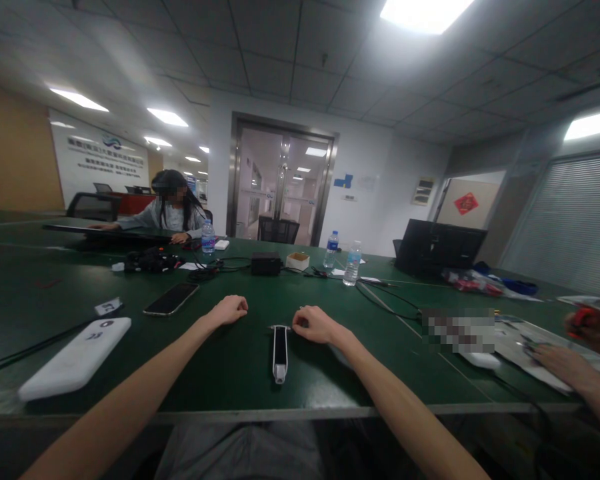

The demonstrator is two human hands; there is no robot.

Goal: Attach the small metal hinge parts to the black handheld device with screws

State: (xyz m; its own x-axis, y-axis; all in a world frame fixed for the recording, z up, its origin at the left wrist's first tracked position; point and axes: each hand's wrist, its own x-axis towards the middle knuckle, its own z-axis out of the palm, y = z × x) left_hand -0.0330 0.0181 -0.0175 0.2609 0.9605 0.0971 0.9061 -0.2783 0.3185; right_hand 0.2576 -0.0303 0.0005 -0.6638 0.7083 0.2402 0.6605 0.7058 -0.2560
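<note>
Head view, left hand (231, 309) and right hand (318, 325) over a green table (210, 387), fingers of both loosely curled, cannot tell whether fingertips meet, slim black-faced tool (280, 353) between the hands, just beside the right fingers, dark phone (171, 299) left of left fingers
</note>
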